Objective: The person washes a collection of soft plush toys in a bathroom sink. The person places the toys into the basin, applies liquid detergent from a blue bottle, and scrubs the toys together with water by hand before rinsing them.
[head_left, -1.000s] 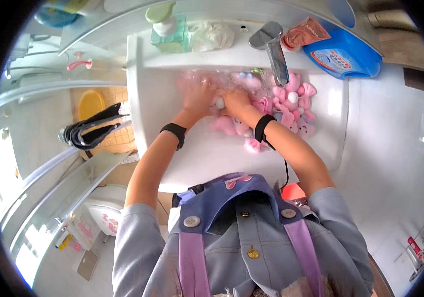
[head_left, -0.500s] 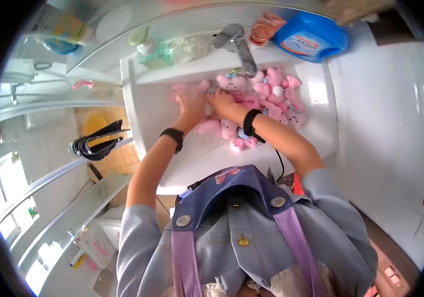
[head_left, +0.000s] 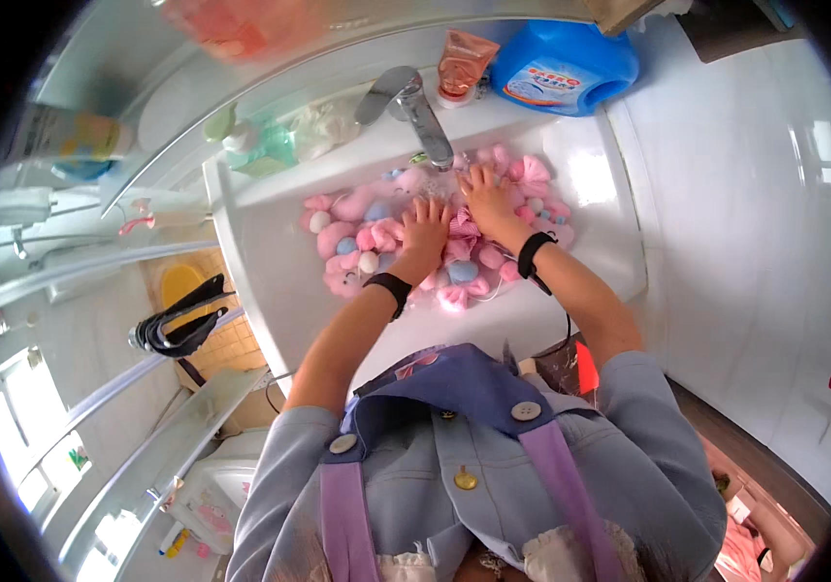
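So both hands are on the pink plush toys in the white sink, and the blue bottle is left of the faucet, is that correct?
Not quite: the blue bottle is right of the faucet, not left, as the head view shows. The left hand and right hand are indeed on the pink plush toys in the white sink.

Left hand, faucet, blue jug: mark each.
Left hand (head_left: pixel 425 231): head view, back of the hand.
Faucet (head_left: pixel 423 120): head view, on the spout.
Blue jug (head_left: pixel 567 60): head view, on its body.

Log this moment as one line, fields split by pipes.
left hand: spread over pink plush toys | right hand: spread over them, nearer tap | place: white sink | nearby: blue jug right of tap
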Demonstrator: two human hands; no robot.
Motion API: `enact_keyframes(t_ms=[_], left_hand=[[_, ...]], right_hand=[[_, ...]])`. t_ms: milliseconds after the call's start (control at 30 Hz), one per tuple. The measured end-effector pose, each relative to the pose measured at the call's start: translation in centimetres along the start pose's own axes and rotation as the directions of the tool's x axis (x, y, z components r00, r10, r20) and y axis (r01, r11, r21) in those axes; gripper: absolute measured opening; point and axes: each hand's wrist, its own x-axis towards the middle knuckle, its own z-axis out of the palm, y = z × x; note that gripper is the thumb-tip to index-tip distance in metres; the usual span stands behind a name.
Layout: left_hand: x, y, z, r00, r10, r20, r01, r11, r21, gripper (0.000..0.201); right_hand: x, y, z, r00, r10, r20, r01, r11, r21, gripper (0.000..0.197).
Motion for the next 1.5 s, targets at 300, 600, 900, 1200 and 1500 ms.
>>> enact_keyframes(t_ms=[300,600,900,1200,1500], left_hand=[[3.8,-2.5,0.8,0.999,0.022,-0.045,-0.031,0.980,-0.197,0.009],[1.9,-3.5,-1.3,0.994,0.109,0.020,-0.094,0.927,-0.362,0.038],[-4.0,2.4,-7.4,0.968,0.223,-0.119,-0.243,0.949,-0.201,0.097],[2.8,4.9,-1.7,0.972,-0.050,-0.231,0.061,0.997,0.040,0.078],[7.3,1.8,-0.2,0.970,-0.067,-0.236,0.010,0.972,-0.234,0.033]], right_hand=[[3.1,-0.2,-0.9,1.000,0.002,0.026,-0.007,0.980,0.199,0.011],[2.4,1.4,-0.2,0.981,-0.180,-0.071,0.194,0.923,0.332,0.035],[-6.9,8.2,-6.3,0.975,-0.184,0.121,0.155,0.963,0.220,0.097],[-4.6,5.5,-0.6,0.969,-0.234,0.078,0.192,0.914,0.358,0.077],[-1.6,4.2,0.8,0.992,-0.093,0.087,0.046,0.901,0.430,0.032]])
